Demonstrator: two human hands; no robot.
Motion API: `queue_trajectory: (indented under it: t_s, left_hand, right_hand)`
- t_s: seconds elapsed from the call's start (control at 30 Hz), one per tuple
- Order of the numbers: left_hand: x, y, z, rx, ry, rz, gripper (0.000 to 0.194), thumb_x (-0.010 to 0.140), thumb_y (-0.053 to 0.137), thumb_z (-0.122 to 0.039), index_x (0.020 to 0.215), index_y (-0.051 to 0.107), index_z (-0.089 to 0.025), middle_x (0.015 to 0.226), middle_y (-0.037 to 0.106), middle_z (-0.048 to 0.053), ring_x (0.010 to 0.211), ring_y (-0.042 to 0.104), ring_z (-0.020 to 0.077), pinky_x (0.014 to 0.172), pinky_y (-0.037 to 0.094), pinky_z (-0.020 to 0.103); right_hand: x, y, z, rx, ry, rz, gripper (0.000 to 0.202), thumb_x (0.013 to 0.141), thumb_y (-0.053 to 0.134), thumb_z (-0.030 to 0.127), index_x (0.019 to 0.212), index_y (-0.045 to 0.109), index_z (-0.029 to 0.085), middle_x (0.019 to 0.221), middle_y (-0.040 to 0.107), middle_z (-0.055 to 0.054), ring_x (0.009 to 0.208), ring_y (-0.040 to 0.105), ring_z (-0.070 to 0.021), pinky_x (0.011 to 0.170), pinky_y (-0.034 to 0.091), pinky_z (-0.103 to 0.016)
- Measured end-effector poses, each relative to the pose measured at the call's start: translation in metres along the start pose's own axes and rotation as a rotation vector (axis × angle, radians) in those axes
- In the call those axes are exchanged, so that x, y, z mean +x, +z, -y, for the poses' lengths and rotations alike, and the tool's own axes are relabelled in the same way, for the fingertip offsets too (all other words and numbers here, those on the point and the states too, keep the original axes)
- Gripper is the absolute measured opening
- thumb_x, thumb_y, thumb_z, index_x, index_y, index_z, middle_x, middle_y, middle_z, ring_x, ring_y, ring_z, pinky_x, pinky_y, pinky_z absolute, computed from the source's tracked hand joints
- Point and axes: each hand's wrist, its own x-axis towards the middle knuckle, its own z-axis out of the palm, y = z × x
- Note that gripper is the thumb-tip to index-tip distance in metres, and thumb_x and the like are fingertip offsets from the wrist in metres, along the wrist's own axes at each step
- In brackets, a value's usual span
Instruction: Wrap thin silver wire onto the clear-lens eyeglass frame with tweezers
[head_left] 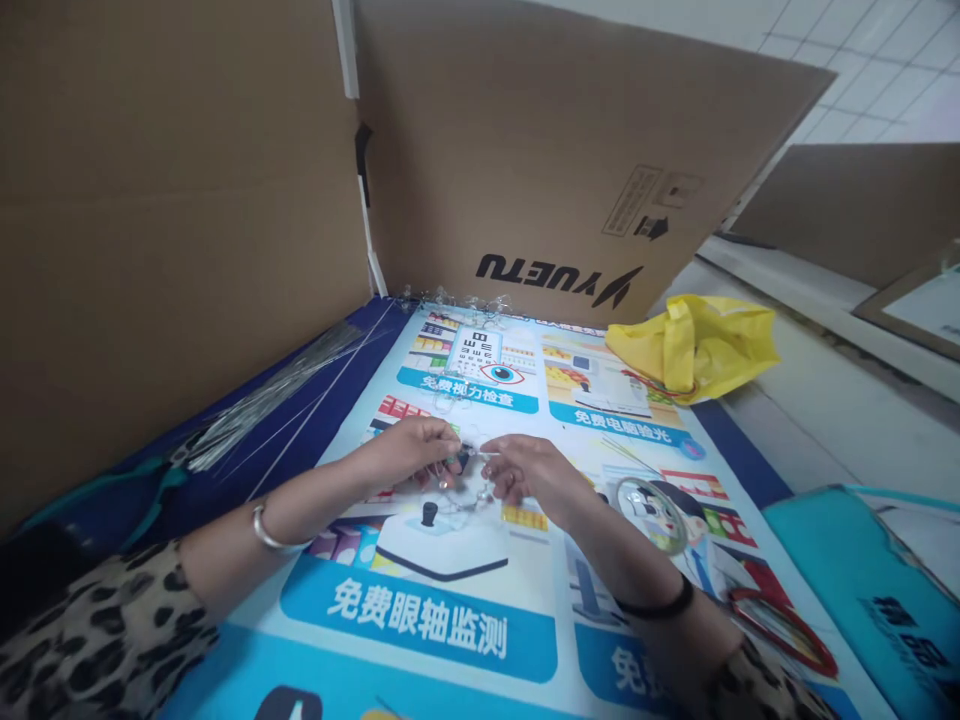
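Observation:
My left hand (424, 450) has its fingertips pinched on a thin wire piece strung with small clear beads (484, 492). From the other side, my right hand (536, 470) grips the same beaded wire, thumb and forefinger close together. Parts of the piece dangle in loops below the fingers, over the printed poster (450, 530). Its finer details are too small and blurred to make out. Just beyond my hands lies another clear looped piece (450, 400).
Similar beaded wire pieces (480, 305) line the back edge by the cardboard (525, 150). At left lie silver wires (277, 395) and teal-handled pliers (176, 465). Rightward are a clear coil (652, 515), a red ring (784, 632), a yellow bag (720, 345) and a teal pouch (847, 570).

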Motion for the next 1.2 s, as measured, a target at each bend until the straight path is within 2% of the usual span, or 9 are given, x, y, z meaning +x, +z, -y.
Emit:
queue_trajectory:
  t_s: [0.13, 0.43, 0.57, 0.67, 0.73, 0.8, 0.9, 1.03, 1.2]
  left_hand:
    - [0.014, -0.004, 0.014, -0.041, -0.089, -0.019, 0.022, 0.078, 0.055, -0.035, 0.082, 0.052, -0.014, 0.074, 0.065, 0.003, 0.058, 0.062, 0.0112, 0.040, 0.035, 0.015]
    - [0.019, -0.003, 0.023, 0.033, 0.004, -0.160, 0.017, 0.079, 0.053, -0.029, 0.089, 0.051, -0.016, 0.067, 0.064, 0.002, 0.049, 0.056, 0.0094, 0.042, 0.041, 0.018]
    - [0.026, -0.009, 0.031, 0.209, 0.183, -0.305, 0.016, 0.079, 0.054, -0.028, 0.089, 0.055, -0.016, 0.080, 0.063, 0.004, 0.065, 0.060, 0.0130, 0.055, 0.048, 0.024]
    - [0.026, -0.016, 0.036, 0.457, 0.355, -0.462, 0.016, 0.079, 0.053, -0.024, 0.092, 0.059, -0.017, 0.092, 0.064, 0.004, 0.082, 0.060, 0.0161, 0.074, 0.049, 0.030]
    - [0.022, -0.020, 0.036, 0.566, 0.469, -0.497, 0.017, 0.081, 0.051, -0.023, 0.095, 0.061, -0.018, 0.098, 0.064, 0.005, 0.091, 0.059, 0.0178, 0.083, 0.047, 0.033]
    - [0.016, -0.022, 0.035, 0.652, 0.601, -0.420, 0.021, 0.083, 0.051, -0.025, 0.100, 0.061, -0.019, 0.105, 0.063, 0.006, 0.101, 0.056, 0.0191, 0.091, 0.043, 0.035]
    - [0.008, -0.022, 0.033, 0.838, 0.696, -0.180, 0.036, 0.085, 0.050, -0.034, 0.118, 0.052, -0.021, 0.124, 0.055, 0.007, 0.120, 0.045, 0.0205, 0.101, 0.035, 0.038]
    - [0.004, -0.019, 0.035, 1.110, 0.579, 0.034, 0.058, 0.086, 0.044, -0.049, 0.137, 0.029, -0.025, 0.142, 0.036, 0.007, 0.131, 0.029, 0.0219, 0.106, 0.024, 0.040]
    - [0.006, -0.017, 0.041, 1.257, 0.531, 0.082, 0.064, 0.088, 0.032, -0.055, 0.141, 0.016, -0.024, 0.147, 0.023, 0.007, 0.135, 0.018, 0.0222, 0.108, 0.012, 0.040]
  right_hand:
    - [0.006, 0.001, -0.010, 0.014, 0.033, -0.059, 0.035, 0.079, 0.053, 0.044, 0.099, 0.055, 0.016, 0.084, 0.063, -0.007, 0.056, 0.061, -0.0113, 0.042, 0.042, -0.019]
    - [0.008, 0.011, -0.014, -0.287, -0.030, -0.193, 0.025, 0.075, 0.051, 0.025, 0.099, 0.055, 0.019, 0.076, 0.059, 0.000, 0.048, 0.055, -0.0077, 0.038, 0.042, -0.017]
    - [0.011, 0.009, -0.018, -0.464, -0.119, -0.281, 0.027, 0.078, 0.050, 0.028, 0.104, 0.056, 0.021, 0.088, 0.061, -0.002, 0.055, 0.059, -0.0097, 0.045, 0.048, -0.022]
    - [0.008, 0.006, -0.020, -0.741, -0.315, -0.392, 0.028, 0.079, 0.049, 0.022, 0.106, 0.057, 0.022, 0.101, 0.060, -0.004, 0.067, 0.060, -0.0126, 0.063, 0.051, -0.030]
    - [0.004, 0.005, -0.021, -0.889, -0.443, -0.445, 0.027, 0.080, 0.048, 0.020, 0.106, 0.058, 0.021, 0.105, 0.059, -0.006, 0.076, 0.060, -0.0150, 0.074, 0.050, -0.034]
    - [-0.002, 0.006, -0.023, -0.971, -0.546, -0.456, 0.025, 0.083, 0.048, 0.022, 0.105, 0.059, 0.020, 0.107, 0.058, -0.007, 0.088, 0.058, -0.0183, 0.081, 0.047, -0.036]
    - [-0.008, 0.009, -0.024, -1.089, -0.653, -0.400, 0.025, 0.084, 0.050, 0.026, 0.106, 0.060, 0.020, 0.107, 0.059, -0.008, 0.102, 0.051, -0.0226, 0.089, 0.043, -0.039]
    - [-0.011, 0.011, -0.025, -1.275, -0.651, -0.270, 0.035, 0.083, 0.054, 0.030, 0.116, 0.056, 0.016, 0.113, 0.059, -0.009, 0.106, 0.047, -0.0252, 0.095, 0.038, -0.044]
    - [-0.012, 0.013, -0.029, -1.423, -0.574, -0.250, 0.046, 0.083, 0.054, 0.034, 0.124, 0.050, 0.014, 0.124, 0.054, -0.009, 0.115, 0.040, -0.0282, 0.096, 0.035, -0.045]
